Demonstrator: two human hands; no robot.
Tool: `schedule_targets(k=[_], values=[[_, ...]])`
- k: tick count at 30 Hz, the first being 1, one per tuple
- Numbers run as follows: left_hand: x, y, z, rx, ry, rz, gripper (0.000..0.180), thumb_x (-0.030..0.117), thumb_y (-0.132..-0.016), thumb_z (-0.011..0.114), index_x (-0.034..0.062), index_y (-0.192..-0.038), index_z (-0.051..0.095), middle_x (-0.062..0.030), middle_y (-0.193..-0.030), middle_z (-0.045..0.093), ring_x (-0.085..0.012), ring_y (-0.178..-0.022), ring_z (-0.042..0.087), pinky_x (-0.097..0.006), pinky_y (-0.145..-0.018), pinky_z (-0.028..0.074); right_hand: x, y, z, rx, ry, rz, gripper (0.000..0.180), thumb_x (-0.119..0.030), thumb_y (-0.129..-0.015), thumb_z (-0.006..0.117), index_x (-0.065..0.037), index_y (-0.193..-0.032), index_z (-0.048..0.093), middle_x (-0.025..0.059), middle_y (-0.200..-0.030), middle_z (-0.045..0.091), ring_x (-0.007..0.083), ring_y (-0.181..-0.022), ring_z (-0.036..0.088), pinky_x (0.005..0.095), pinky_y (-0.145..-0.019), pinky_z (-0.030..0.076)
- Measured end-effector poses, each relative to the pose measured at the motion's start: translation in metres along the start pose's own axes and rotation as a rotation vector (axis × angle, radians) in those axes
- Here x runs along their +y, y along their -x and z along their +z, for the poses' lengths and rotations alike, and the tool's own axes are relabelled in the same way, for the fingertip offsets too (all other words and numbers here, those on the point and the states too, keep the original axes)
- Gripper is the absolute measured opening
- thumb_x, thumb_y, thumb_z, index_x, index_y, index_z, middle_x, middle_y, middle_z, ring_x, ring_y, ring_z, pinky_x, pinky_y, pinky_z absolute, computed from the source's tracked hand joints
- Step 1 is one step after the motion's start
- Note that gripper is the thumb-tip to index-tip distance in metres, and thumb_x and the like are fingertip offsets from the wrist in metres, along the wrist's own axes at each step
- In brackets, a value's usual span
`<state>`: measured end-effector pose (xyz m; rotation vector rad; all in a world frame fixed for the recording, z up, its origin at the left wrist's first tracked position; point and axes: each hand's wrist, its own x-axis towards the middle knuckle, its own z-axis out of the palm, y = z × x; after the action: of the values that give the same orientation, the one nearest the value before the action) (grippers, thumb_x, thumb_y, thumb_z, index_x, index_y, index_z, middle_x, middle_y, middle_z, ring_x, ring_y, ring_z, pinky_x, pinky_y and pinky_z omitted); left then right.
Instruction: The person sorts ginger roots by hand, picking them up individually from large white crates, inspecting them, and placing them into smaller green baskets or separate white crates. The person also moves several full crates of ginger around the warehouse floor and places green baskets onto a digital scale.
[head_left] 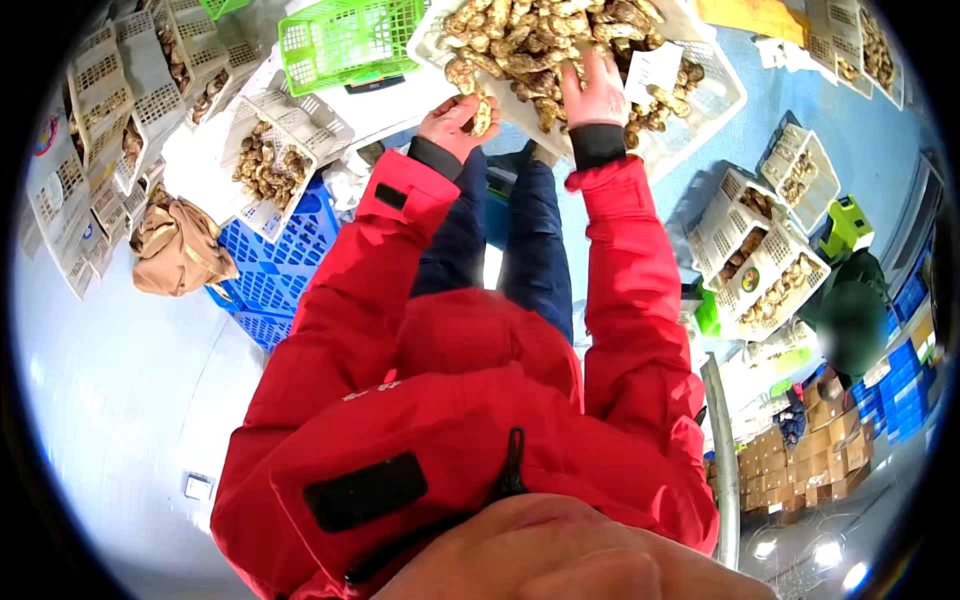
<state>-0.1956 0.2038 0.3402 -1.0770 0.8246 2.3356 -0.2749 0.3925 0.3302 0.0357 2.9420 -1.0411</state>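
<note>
A white plastic crate (728, 88) in front of me holds a heap of brown and cream mushrooms (530, 50). My left hand (450, 127) is at the crate's near left corner, its fingers closed round a single mushroom (481, 117). Over the heap lies my right hand (598, 98), back up, with its fingers stretched onto the mushrooms and slightly apart. Nothing shows gripped in it, though its fingertips are partly hidden among the mushrooms. A white paper slip (655, 70) rests on the heap just right of that hand.
Left of the crate stand a bright green basket (350, 42) and a smaller white crate of mushrooms (310, 140). Below these is a blue plastic pallet stack (275, 260) beside a tan bag (180, 245). More mushroom crates (760, 245) sit at right, near a person in dark green (853, 315).
</note>
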Motion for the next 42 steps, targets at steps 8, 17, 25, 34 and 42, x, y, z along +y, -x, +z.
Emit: schedule_targets(k=[8, 17, 25, 34, 42], values=[[0.022, -0.007, -0.021, -0.024, 0.002, -0.021, 0.028, 0.014, -0.079, 0.052, 0.0061, -0.106, 0.047, -0.0093, -0.094, 0.052, -0.0216, -0.084, 0.051, -0.040, -0.078, 0.041, 0.060, -0.044, 0.043, -0.137, 0.316, -0.430, 0.031, -0.018, -0.066, 0.060, -0.013, -0.095, 0.052, 0.0079, -0.105, 0.048, 0.0270, -0.095, 0.047, 0.0358, -0.078, 0.040], [0.021, -0.016, -0.049, -0.039, 0.089, -0.090, 0.030, 0.005, -0.079, 0.050, 0.0038, -0.108, 0.045, -0.0136, -0.102, 0.051, -0.0264, -0.090, 0.051, -0.042, -0.077, 0.042, 0.069, 0.010, -0.018, 0.127, 0.175, -0.031, 0.037, -0.007, -0.067, 0.057, -0.005, -0.103, 0.050, 0.0132, -0.103, 0.050, 0.0279, -0.093, 0.048, 0.0352, -0.079, 0.040], [0.036, -0.010, -0.044, -0.082, -0.117, -0.104, 0.030, 0.006, -0.078, 0.052, 0.0034, -0.107, 0.044, -0.0126, -0.097, 0.053, -0.0246, -0.085, 0.053, -0.036, -0.072, 0.046, -0.006, -0.058, 0.077, -0.460, 0.357, 0.025, 0.037, -0.027, -0.071, 0.054, -0.015, -0.105, 0.047, 0.0122, -0.100, 0.049, 0.0300, -0.088, 0.051, 0.0387, -0.071, 0.043], [0.010, -0.041, 0.000, -0.097, -0.390, -0.134, 0.040, 0.000, -0.075, 0.050, 0.0013, -0.114, 0.040, -0.0108, -0.099, 0.052, -0.0194, -0.087, 0.053, -0.032, -0.073, 0.045, 0.033, -0.034, 0.015, -0.543, 0.173, 0.247, 0.032, -0.031, -0.072, 0.049, -0.013, -0.096, 0.055, 0.0134, -0.091, 0.057, 0.0273, -0.086, 0.054, 0.0344, -0.075, 0.042], [0.003, -0.041, 0.000, -0.006, -0.569, 0.004, 0.030, 0.014, -0.075, 0.055, 0.0002, -0.101, 0.050, -0.0036, -0.083, 0.056, -0.0088, -0.070, 0.051, -0.019, -0.059, 0.041, 0.006, -0.127, 0.068, -0.280, -0.058, 0.251, 0.044, -0.034, -0.073, 0.049, -0.005, -0.106, 0.049, 0.0097, -0.077, 0.060, 0.0192, -0.061, 0.058, 0.0298, -0.065, 0.043]])
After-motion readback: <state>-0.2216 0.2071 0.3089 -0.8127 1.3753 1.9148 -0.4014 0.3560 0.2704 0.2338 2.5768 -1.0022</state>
